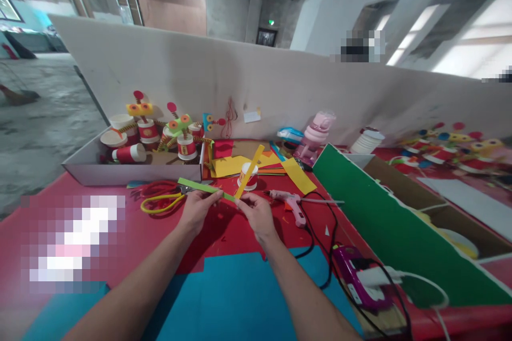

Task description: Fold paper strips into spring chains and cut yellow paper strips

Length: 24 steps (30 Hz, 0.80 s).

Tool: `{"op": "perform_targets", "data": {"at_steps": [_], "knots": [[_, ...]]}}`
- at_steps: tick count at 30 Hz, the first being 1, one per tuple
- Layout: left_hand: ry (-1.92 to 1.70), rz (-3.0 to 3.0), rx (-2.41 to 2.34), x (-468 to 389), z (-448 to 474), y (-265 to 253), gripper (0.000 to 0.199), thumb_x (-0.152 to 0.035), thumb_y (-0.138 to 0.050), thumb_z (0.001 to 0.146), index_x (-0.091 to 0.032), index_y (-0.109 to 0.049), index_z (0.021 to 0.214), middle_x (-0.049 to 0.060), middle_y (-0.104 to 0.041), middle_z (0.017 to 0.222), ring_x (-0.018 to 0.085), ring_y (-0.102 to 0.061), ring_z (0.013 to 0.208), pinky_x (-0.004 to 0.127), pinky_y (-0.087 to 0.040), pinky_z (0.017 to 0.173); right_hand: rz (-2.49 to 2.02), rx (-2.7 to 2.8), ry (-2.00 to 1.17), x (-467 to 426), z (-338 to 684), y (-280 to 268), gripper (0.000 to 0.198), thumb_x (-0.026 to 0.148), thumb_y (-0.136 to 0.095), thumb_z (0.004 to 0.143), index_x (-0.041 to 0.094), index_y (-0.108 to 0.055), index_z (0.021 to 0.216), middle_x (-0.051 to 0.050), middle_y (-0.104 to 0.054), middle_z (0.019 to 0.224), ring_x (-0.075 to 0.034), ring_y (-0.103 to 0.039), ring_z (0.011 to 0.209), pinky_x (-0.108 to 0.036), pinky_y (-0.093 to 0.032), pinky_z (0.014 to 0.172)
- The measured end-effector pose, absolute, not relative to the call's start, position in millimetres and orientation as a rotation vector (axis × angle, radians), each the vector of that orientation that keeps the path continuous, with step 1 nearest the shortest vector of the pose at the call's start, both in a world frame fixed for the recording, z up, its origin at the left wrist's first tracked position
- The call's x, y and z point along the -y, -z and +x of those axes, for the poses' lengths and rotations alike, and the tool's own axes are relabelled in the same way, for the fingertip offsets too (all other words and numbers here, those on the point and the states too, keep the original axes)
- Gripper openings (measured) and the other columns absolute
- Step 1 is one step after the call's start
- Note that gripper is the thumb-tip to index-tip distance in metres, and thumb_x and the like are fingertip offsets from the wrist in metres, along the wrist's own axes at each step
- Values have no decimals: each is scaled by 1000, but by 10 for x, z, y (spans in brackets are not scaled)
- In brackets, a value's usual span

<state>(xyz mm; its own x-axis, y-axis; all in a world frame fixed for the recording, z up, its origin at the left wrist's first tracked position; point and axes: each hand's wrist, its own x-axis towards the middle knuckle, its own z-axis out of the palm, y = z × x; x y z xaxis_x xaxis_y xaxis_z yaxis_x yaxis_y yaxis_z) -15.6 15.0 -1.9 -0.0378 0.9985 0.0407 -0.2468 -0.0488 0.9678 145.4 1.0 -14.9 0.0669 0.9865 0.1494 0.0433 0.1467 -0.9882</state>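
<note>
My left hand (200, 208) pinches a green paper strip (196, 185), whose free end sticks out to the left. At its other end the strip meets a yellow paper strip (250, 171) that slants up to the right. My right hand (255, 213) pinches the two strips where they come together at an angle. Whether they are glued there is hidden by my fingers. Just behind stands a small paper cup (248, 180), partly covered by the yellow strip. A pink glue gun (292, 203) lies right of my right hand. Scissors with yellow handles (162, 204) lie left of my left hand.
A white box (132, 175) with several paper-cup figures stands at the back left. Yellow paper sheets (300, 175) lie behind the cup. Black cables run to a purple power strip (358, 279) at right, beside a green panel (384, 224). Blue sheets (240, 293) cover the front.
</note>
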Motion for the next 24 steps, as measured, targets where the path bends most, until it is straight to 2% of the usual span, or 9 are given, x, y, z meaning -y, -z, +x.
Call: {"op": "perform_targets", "data": {"at_steps": [11, 16, 20, 24], "knots": [[-1550, 913, -856, -299, -424, -139, 23, -31, -79, 63, -13, -67, 67, -1, -60, 59, 8, -53, 57, 20, -41, 57, -1062, 990, -1146, -41, 1506, 90, 17, 31, -74, 63, 17, -69, 72, 1, -65, 68, -13, -55, 63, -26, -44, 65], [-1312, 968, -919, -172, -202, -55, 32, -31, -82, 59, -12, -71, 83, 2, -67, 69, 10, -56, 60, 22, -45, 61, -1045, 1075, -1190, -15, 1415, 155, 20, 35, -72, 68, 17, -67, 74, 1, -64, 67, -13, -55, 63, -25, -44, 63], [-1299, 1066, -988, -51, -34, 15, 23, -30, -81, 60, -14, -71, 73, 2, -68, 70, 13, -58, 67, 23, -44, 64, -1088, 1234, -1126, 18, 1381, 195, 24, 40, -69, 72, 17, -66, 76, 0, -65, 70, -14, -56, 64, -24, -42, 60], [-1324, 1050, -1056, -44, -42, 0, 22, -31, -82, 56, -15, -71, 67, 2, -67, 65, 13, -56, 64, 23, -43, 61, -1111, 1291, -1068, 27, 1390, 180, 25, 42, -68, 73, 17, -66, 76, 0, -66, 70, -14, -56, 63, -24, -42, 59]]}}
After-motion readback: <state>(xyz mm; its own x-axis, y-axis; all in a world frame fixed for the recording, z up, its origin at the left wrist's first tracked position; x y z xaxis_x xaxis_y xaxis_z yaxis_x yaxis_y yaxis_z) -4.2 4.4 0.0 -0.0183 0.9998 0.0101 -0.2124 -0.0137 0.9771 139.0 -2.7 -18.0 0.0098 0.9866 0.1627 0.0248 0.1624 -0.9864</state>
